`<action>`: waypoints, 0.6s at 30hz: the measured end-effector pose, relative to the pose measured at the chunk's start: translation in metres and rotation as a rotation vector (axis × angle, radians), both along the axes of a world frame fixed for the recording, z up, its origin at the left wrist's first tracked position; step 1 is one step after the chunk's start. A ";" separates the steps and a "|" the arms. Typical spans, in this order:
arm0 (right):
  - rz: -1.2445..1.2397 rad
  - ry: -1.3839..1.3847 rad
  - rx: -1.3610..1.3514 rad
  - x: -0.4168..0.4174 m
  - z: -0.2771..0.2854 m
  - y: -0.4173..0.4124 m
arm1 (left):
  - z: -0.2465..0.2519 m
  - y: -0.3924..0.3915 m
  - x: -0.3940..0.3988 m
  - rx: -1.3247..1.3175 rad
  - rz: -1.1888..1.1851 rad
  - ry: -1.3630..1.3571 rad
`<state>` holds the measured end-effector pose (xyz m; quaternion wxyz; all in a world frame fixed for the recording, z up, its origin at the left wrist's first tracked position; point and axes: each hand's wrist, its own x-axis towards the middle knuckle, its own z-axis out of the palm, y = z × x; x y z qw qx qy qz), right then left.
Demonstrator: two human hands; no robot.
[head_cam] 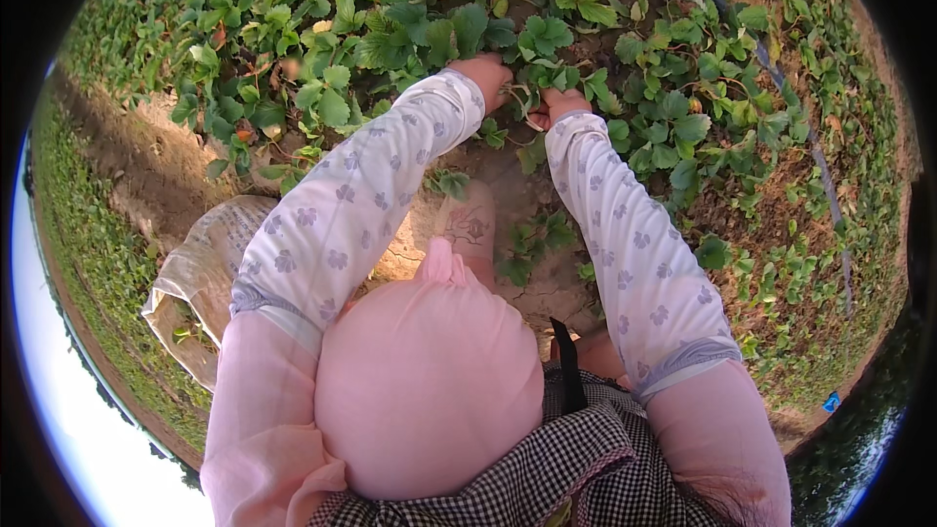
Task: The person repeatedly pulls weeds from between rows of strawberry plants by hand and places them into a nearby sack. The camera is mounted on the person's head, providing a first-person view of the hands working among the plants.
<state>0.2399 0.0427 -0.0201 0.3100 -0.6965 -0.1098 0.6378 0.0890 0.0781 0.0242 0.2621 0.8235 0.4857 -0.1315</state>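
Note:
Both my hands reach into a bed of strawberry plants [410,33] near the top middle. My left hand [484,79] is bent down among the leaves, with its fingertips hidden. Just to its right, my right hand [562,104] has its fingers curled by a thin pale runner or stem [521,101] that passes between the hands. Whether either hand grips it is not clear. A small loose-looking strawberry sprig [452,183] lies below my left hand, near the tip of my shoe [472,219].
A woven plastic sack [194,274], its mouth open and some leaves inside, lies on the soil at my left. A dark drip hose [823,161] runs through the plants at right. A small blue object [831,402] is at the far right edge.

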 end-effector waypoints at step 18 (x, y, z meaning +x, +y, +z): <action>0.680 -0.624 0.615 0.033 -0.101 -0.014 | -0.025 -0.005 0.019 0.300 -0.339 0.218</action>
